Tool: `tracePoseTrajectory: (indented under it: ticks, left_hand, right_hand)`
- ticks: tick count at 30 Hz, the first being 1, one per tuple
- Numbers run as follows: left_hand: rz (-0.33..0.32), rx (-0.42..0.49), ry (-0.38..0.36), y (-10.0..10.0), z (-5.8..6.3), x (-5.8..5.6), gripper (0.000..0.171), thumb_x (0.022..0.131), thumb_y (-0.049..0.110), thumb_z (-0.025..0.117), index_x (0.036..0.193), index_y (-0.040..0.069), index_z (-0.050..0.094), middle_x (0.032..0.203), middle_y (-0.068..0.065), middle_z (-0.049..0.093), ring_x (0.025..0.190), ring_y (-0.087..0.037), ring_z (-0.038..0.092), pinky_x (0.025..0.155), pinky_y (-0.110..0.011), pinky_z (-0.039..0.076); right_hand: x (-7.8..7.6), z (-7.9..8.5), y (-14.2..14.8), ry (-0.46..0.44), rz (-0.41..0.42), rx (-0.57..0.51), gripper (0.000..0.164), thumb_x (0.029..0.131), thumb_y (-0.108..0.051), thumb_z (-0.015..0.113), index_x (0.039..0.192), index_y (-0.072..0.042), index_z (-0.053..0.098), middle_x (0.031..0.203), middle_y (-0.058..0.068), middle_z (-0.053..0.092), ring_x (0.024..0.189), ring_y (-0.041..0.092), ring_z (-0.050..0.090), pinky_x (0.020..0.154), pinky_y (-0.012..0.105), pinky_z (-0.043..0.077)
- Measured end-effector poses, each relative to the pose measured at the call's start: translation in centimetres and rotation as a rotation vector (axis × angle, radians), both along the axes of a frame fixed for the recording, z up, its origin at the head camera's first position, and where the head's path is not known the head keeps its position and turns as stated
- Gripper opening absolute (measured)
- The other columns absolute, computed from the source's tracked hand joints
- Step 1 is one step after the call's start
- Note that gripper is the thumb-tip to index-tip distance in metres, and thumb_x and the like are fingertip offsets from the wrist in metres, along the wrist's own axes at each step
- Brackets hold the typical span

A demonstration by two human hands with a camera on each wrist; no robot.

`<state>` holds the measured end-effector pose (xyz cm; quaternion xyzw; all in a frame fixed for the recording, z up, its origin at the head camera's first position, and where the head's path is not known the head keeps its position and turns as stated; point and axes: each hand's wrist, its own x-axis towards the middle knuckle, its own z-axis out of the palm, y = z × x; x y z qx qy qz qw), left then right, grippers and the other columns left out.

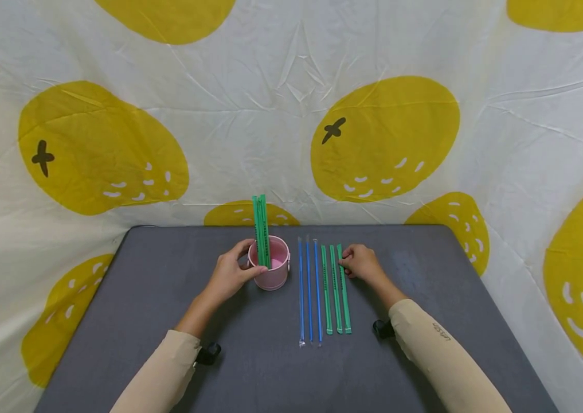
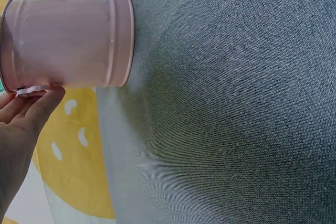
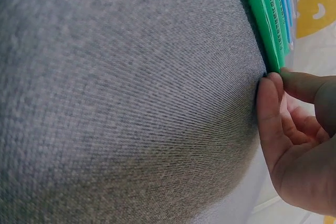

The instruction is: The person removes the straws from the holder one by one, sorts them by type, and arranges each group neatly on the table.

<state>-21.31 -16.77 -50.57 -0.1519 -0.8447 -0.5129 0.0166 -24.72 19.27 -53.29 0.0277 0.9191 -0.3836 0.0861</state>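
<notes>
A small pink bucket (image 1: 272, 280) stands upright on the table, and several green paper-wrapped straws (image 1: 261, 229) rise out of it. My left hand (image 1: 230, 268) grips it from the left, thumb at the near rim. In the left wrist view the fingers (image 2: 46, 109) rest by one of its side handles. To the right lie three blue straws (image 1: 309, 292) in clear wrappers, then three green-wrapped straws (image 1: 335, 289). The right hand (image 1: 363, 264) pinches the rightmost green straw (image 3: 265, 19) near its far end, between thumb and forefinger; the straw still lies along the table.
A dark grey table (image 1: 131, 310) carries everything. Right behind its far edge hangs a white cloth (image 1: 250, 80) printed with yellow fruit shapes. Each wrist wears a small black device (image 1: 208, 354).
</notes>
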Motion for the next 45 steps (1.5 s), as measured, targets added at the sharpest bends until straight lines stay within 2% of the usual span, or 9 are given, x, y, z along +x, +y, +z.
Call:
tracePoseTrajectory:
  ticks: [7, 15, 18, 21, 25, 29, 35, 40, 45]
  left_hand:
    - [-0.005, 0.007, 0.001, 0.0, 0.0, 0.0, 0.078, 0.079, 0.028, 0.091, 0.145, 0.006, 0.054, 0.139, -0.017, 0.065, 0.132, -0.033, 0.061, 0.096, -0.046, 0.059]
    - [-0.004, 0.005, 0.004, 0.0, 0.1, 0.0, 0.078, 0.08, 0.029, 0.091, 0.145, 0.006, 0.054, 0.139, -0.018, 0.065, 0.132, -0.035, 0.061, 0.098, -0.047, 0.059]
    - [-0.01, 0.002, 0.004, 0.0, 0.1, 0.0, 0.079, 0.08, 0.029, 0.091, 0.146, 0.006, 0.054, 0.139, -0.018, 0.064, 0.132, -0.035, 0.06, 0.098, -0.047, 0.059]
    - [-0.007, -0.005, -0.001, -0.1, 0.1, 0.2, 0.078, 0.08, 0.029, 0.091, 0.146, 0.006, 0.054, 0.14, -0.017, 0.064, 0.132, -0.034, 0.06, 0.097, -0.047, 0.059]
    - [-0.007, -0.002, -0.005, -0.2, 0.1, 0.3, 0.078, 0.08, 0.029, 0.09, 0.146, 0.006, 0.054, 0.14, -0.017, 0.064, 0.132, -0.033, 0.06, 0.097, -0.046, 0.06]
    - [-0.015, 0.004, -0.005, -0.2, 0.1, 0.4, 0.079, 0.08, 0.028, 0.091, 0.146, 0.006, 0.054, 0.14, -0.017, 0.064, 0.133, -0.033, 0.06, 0.098, -0.046, 0.059]
    - [-0.02, 0.015, -0.014, -0.2, 0.1, 0.4, 0.079, 0.081, 0.028, 0.09, 0.146, 0.004, 0.053, 0.14, -0.018, 0.064, 0.133, -0.034, 0.06, 0.099, -0.046, 0.058]
    - [-0.017, 0.016, -0.014, -0.1, 0.1, 0.3, 0.077, 0.081, 0.029, 0.09, 0.146, 0.006, 0.054, 0.14, -0.017, 0.064, 0.133, -0.033, 0.06, 0.098, -0.046, 0.059]
    - [-0.016, 0.021, -0.012, -0.1, 0.1, 0.4, 0.077, 0.081, 0.028, 0.09, 0.145, 0.005, 0.054, 0.14, -0.018, 0.064, 0.132, -0.034, 0.06, 0.098, -0.048, 0.059]
  right_hand:
    - [0.0, -0.1, 0.0, 0.03, 0.003, 0.06, 0.021, 0.092, -0.012, 0.078, 0.104, 0.003, 0.069, 0.081, 0.01, 0.076, 0.059, 0.016, 0.068, 0.054, 0.03, 0.06]
    - [0.1, 0.3, 0.3, 0.035, -0.007, 0.053, 0.025, 0.092, -0.014, 0.078, 0.108, 0.003, 0.069, 0.089, 0.013, 0.076, 0.064, 0.016, 0.069, 0.057, 0.031, 0.061]
    - [0.2, 0.6, 0.2, 0.084, 0.005, 0.055, 0.026, 0.093, -0.017, 0.078, 0.111, 0.001, 0.07, 0.093, 0.013, 0.076, 0.068, 0.017, 0.069, 0.059, 0.03, 0.059]
    - [0.4, 1.0, -0.2, 0.153, 0.062, 0.036, 0.027, 0.095, -0.019, 0.075, 0.115, -0.001, 0.07, 0.099, 0.013, 0.075, 0.078, 0.021, 0.07, 0.062, 0.032, 0.059]
    - [0.4, 1.5, -1.3, 0.238, 0.135, -0.016, 0.028, 0.097, -0.019, 0.074, 0.119, -0.002, 0.07, 0.106, 0.013, 0.075, 0.092, 0.027, 0.071, 0.072, 0.038, 0.061]
    - [0.3, 2.4, -2.8, 0.276, 0.154, -0.065, 0.026, 0.097, -0.019, 0.075, 0.118, -0.005, 0.07, 0.108, 0.011, 0.075, 0.096, 0.027, 0.071, 0.08, 0.043, 0.061]
    - [-0.7, 4.5, -5.5, 0.263, 0.177, -0.164, 0.027, 0.096, -0.022, 0.076, 0.118, -0.008, 0.071, 0.111, 0.009, 0.075, 0.1, 0.026, 0.072, 0.086, 0.042, 0.061]
    - [-2.0, 6.1, -7.9, 0.24, 0.251, -0.268, 0.033, 0.097, -0.017, 0.074, 0.127, -0.004, 0.068, 0.117, 0.014, 0.075, 0.107, 0.029, 0.072, 0.09, 0.041, 0.062]
    - [-3.1, 7.1, -10.4, 0.22, 0.321, -0.325, 0.037, 0.097, -0.013, 0.073, 0.132, -0.002, 0.064, 0.121, 0.018, 0.073, 0.11, 0.032, 0.071, 0.093, 0.042, 0.062]
